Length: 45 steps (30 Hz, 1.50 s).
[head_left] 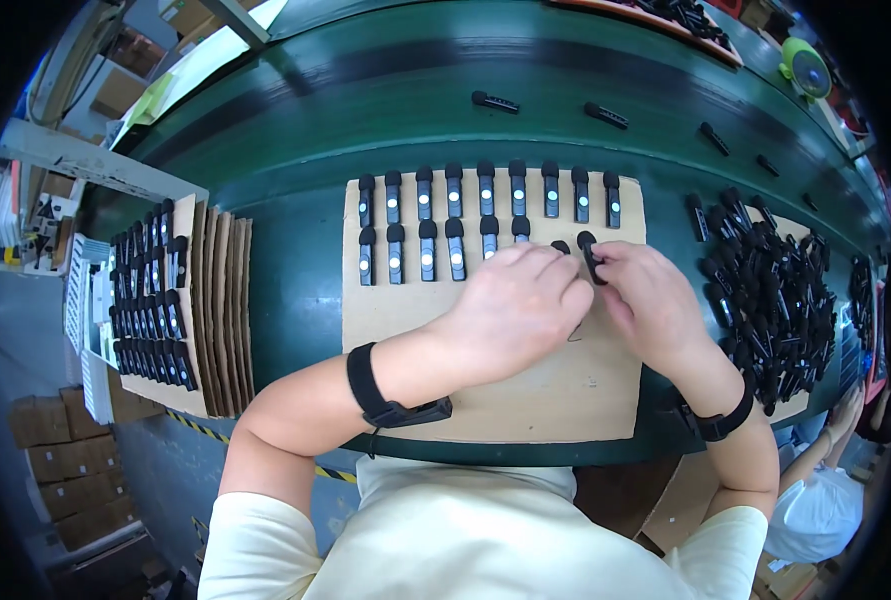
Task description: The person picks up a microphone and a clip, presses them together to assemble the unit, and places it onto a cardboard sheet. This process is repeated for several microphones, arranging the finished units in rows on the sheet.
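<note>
Small black microphones with foam heads, most bearing a pale round dot, stand in two rows on a cardboard sheet point(485, 400) before me. A microphone in the upper row point(518, 190) lies beyond my hands. My right hand point(650, 300) pinches a microphone point(587, 250) between thumb and fingers, at the right end of the lower row. My left hand point(525, 305) is closed beside it, touching the right hand's fingertips; whatever its fingers hold is hidden. Another microphone's foam head point(560, 247) shows just above the left knuckles.
At right lies a heap of loose microphones point(770, 300) on cardboard. To the left is a stack of cardboard sheets point(227, 310) with microphones in rows on top. Several microphones are scattered on the green conveyor belt point(385, 100) beyond. Another person point(815, 500) sits at far right.
</note>
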{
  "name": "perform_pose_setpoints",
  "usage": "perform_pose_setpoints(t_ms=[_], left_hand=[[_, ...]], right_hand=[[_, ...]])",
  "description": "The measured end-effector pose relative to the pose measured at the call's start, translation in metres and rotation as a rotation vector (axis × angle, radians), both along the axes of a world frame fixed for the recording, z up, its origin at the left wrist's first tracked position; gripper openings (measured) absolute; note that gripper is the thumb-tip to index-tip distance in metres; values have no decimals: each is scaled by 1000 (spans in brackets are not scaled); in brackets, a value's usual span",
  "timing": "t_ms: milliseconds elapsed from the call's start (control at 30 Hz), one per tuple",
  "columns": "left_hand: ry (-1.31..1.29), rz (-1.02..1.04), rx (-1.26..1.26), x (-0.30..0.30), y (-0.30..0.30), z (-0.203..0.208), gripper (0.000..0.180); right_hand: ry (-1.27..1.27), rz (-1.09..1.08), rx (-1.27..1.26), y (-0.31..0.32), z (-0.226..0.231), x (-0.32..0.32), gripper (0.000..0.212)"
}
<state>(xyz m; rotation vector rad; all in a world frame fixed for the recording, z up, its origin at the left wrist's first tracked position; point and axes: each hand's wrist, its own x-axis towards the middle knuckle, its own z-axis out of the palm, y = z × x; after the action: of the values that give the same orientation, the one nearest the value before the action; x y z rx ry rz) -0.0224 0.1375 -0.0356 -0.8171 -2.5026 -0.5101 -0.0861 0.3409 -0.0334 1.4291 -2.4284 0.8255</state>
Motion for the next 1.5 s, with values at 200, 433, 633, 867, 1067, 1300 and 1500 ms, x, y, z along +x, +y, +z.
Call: perform_pose_setpoints(t_ms=[200, 433, 633, 867, 1067, 1300, 1500], left_hand=[[-15, -32, -213, 4, 5, -17, 15], [-77, 0, -246, -3, 5, -18, 14], [5, 53, -202, -11, 5, -19, 12], [-90, 90, -72, -14, -14, 3, 10], [-172, 186, -53, -73, -83, 44, 11], [-448, 532, -322, -167, -157, 31, 15], [-494, 448, -416, -191, -187, -11, 25]], right_hand=[[19, 70, 139, 6, -14, 3, 28], [4, 84, 151, 5, -21, -3, 25], [7, 40, 163, 2, -27, -14, 26], [-21, 69, 122, -3, 11, -31, 29], [-28, 30, 218, -25, 30, -99, 26], [-2, -49, 552, -77, 8, -180, 24], [-148, -40, 691, -101, -7, -211, 25]])
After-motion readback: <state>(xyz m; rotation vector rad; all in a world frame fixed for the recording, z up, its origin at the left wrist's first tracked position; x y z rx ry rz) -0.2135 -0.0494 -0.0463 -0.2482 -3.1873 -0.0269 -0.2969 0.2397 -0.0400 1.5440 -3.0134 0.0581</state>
